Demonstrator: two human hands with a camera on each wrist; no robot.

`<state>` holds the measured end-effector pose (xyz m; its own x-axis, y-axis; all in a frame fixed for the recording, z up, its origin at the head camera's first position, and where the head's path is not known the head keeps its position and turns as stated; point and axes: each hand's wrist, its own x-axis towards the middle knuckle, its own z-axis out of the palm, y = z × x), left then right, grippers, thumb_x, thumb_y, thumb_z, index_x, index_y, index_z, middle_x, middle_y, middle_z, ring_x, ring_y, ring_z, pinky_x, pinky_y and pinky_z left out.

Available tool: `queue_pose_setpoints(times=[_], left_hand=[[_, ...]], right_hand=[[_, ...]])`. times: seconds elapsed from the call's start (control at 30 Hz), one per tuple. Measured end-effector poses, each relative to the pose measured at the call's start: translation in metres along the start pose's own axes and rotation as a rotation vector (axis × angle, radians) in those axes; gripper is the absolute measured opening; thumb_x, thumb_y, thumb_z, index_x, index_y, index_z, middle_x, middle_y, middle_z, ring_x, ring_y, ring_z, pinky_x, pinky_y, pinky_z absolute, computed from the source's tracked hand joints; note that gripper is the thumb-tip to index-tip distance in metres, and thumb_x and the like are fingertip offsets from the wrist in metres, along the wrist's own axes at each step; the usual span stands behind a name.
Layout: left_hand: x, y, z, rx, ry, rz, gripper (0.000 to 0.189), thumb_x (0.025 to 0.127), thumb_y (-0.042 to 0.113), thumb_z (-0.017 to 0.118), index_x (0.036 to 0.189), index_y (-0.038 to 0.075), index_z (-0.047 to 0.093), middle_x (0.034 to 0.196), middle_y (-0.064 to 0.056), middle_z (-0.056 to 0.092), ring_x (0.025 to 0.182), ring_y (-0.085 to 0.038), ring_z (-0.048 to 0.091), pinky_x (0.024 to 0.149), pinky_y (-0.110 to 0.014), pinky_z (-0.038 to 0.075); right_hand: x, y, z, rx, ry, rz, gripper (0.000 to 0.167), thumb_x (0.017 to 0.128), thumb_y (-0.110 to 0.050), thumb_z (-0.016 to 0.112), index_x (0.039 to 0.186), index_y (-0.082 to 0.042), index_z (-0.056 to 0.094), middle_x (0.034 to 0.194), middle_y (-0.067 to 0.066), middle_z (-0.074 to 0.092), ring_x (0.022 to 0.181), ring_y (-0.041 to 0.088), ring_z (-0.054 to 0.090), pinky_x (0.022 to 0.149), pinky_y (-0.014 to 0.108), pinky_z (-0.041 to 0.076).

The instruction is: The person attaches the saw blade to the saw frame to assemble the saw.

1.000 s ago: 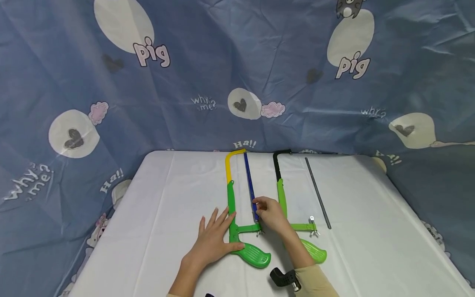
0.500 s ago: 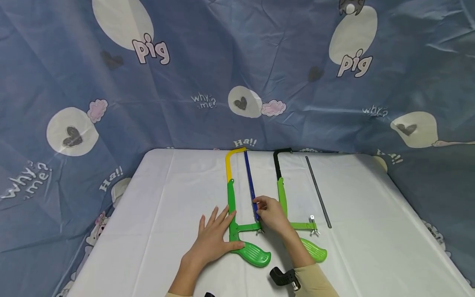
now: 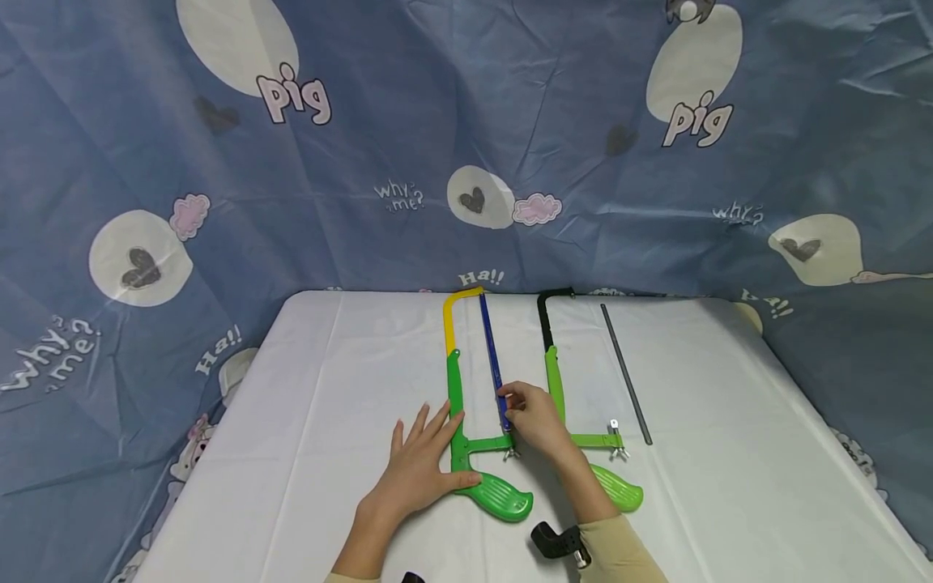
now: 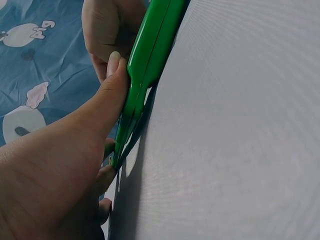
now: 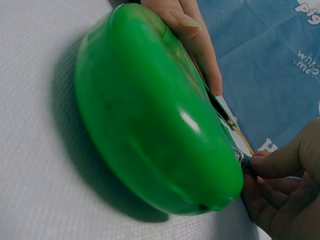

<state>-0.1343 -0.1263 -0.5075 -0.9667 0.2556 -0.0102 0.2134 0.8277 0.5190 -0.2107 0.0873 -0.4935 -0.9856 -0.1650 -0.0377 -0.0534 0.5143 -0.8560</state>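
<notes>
A hacksaw [image 3: 455, 380] with a yellow front bow and dark green handle lies flat on the white table. My left hand [image 3: 415, 465] rests on its frame with fingers spread, the thumb across the top of the handle [image 4: 155, 45]. Along the saw's open side runs a blue blade [image 3: 490, 336], its far end at the yellow tip. My right hand [image 3: 538, 421] pinches this blade near its lower end, just above the green crossbar [image 3: 488, 444] and wing nut [image 3: 512, 453]. The big green handle [image 5: 150, 115] fills much of the right wrist view.
A second hacksaw frame [image 3: 555, 385], light green and black, lies to the right, partly under my right forearm. Beyond it is a loose grey blade [image 3: 625, 372]. A blue printed cloth [image 3: 408, 138] hangs behind the table [image 3: 350, 364].
The head view has tilted down slightly. Both hands keep their places on the hacksaw and the blue blade.
</notes>
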Motion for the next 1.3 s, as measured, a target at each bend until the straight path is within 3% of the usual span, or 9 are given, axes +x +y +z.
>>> queue_pose_setpoints(times=[0.3,0.73,1.13,1.3], left_hand=[[-0.001,0.000,0.001,-0.013,0.002,0.007,0.101,0.074,0.079,0.064,0.156,0.028,0.034,0.166,0.001,0.023,0.156,-0.035,0.008,0.118,-0.069,0.001],[0.000,0.002,0.002,-0.022,0.009,0.022,0.101,0.074,0.077,0.065,0.156,0.027,0.034,0.166,-0.001,0.024,0.156,-0.036,0.009,0.118,-0.069,0.001],[-0.001,-0.002,0.002,-0.007,-0.005,0.005,0.101,0.074,0.080,0.062,0.156,0.028,0.034,0.166,0.000,0.023,0.156,-0.036,0.008,0.118,-0.069,0.001],[-0.001,-0.003,0.001,-0.007,0.008,0.019,0.101,0.075,0.080,0.062,0.156,0.027,0.034,0.166,0.000,0.024,0.156,-0.036,0.009,0.117,-0.069,0.001]], right_hand=[[-0.001,0.000,0.001,-0.052,0.018,0.012,0.028,0.086,0.007,0.064,0.110,-0.005,0.070,0.083,0.006,0.067,0.074,0.014,0.059,0.060,0.024,0.047],[-0.002,-0.006,-0.003,-0.248,0.029,-0.043,0.028,0.083,0.003,0.066,0.109,-0.005,0.071,0.077,0.004,0.066,0.067,0.014,0.057,0.060,0.027,0.048],[-0.008,-0.002,-0.001,-0.263,-0.027,-0.106,0.030,0.084,0.003,0.067,0.114,-0.004,0.069,0.075,0.002,0.067,0.065,0.011,0.056,0.059,0.027,0.048],[-0.016,-0.006,-0.005,-0.304,-0.013,-0.099,0.026,0.084,0.000,0.067,0.110,-0.005,0.070,0.073,-0.001,0.065,0.062,0.011,0.054,0.057,0.026,0.046]])
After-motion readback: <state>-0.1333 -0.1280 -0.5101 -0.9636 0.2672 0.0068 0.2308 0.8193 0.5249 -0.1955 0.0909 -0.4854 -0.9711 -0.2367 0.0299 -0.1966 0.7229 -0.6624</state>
